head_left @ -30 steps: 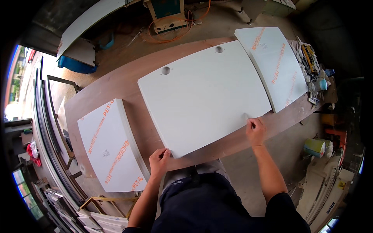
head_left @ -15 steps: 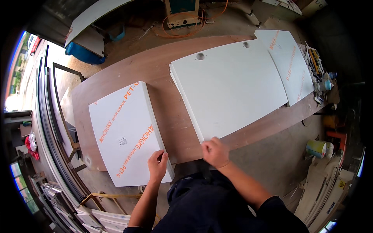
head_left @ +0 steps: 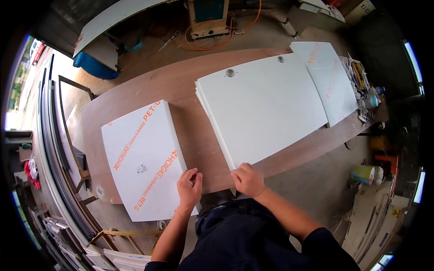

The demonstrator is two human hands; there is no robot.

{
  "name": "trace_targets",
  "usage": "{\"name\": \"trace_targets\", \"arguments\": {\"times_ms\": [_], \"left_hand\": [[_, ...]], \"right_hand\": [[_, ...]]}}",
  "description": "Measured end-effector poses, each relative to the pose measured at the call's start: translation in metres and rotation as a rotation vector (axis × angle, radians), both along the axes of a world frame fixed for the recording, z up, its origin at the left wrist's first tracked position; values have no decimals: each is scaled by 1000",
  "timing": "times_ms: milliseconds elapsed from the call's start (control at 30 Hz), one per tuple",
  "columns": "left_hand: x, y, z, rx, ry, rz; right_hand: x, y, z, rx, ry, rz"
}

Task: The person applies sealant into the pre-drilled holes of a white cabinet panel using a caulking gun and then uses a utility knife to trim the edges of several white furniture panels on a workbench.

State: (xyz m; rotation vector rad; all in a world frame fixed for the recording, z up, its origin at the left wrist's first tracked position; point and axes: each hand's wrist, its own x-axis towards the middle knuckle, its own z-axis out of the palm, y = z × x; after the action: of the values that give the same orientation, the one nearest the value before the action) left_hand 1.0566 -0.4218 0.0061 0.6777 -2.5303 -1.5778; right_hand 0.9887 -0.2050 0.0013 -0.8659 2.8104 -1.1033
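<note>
My left hand (head_left: 190,189) hovers by the near right edge of a thick white panel stack (head_left: 140,156) with orange print on top. Its fingers are loosely curled, thumb and forefinger apart, and nothing shows between them. At the near left corner of a large plain white panel (head_left: 266,106), my right hand (head_left: 249,181) is closed, fingertips pinched at the corner. What they grip is hidden; a small pale strip shows just below. This panel has two round holes near its far edge and lies on other panels whose edges show at the left.
The panels rest on a long brown table (head_left: 181,83). Another white printed panel (head_left: 337,86) lies at its right end, beside a clutter of tools (head_left: 361,79). An orange hose (head_left: 203,47) lies on the floor beyond. A tin can (head_left: 363,174) stands at the right; metal profiles (head_left: 47,144) line the left.
My left hand has moved slightly right, its thumb and forefinger now parted. My right hand remains at the panel's corner, and a pale strip now shows below it. The view has shifted slightly.
</note>
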Motion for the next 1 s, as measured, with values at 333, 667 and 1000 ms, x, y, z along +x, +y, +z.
{"name": "trace_targets", "arguments": {"times_ms": [333, 667, 1000], "left_hand": [[-117, 88, -2, -472, 297, -284], [-261, 173, -30, -835, 29, -273], [-273, 182, -22, -848, -88, -272]], "right_hand": [[-132, 193, -14, 149, 146, -483], [-249, 354, -2, 124, 52, -77], [-443, 274, -16, -15, 215, 292]]}}
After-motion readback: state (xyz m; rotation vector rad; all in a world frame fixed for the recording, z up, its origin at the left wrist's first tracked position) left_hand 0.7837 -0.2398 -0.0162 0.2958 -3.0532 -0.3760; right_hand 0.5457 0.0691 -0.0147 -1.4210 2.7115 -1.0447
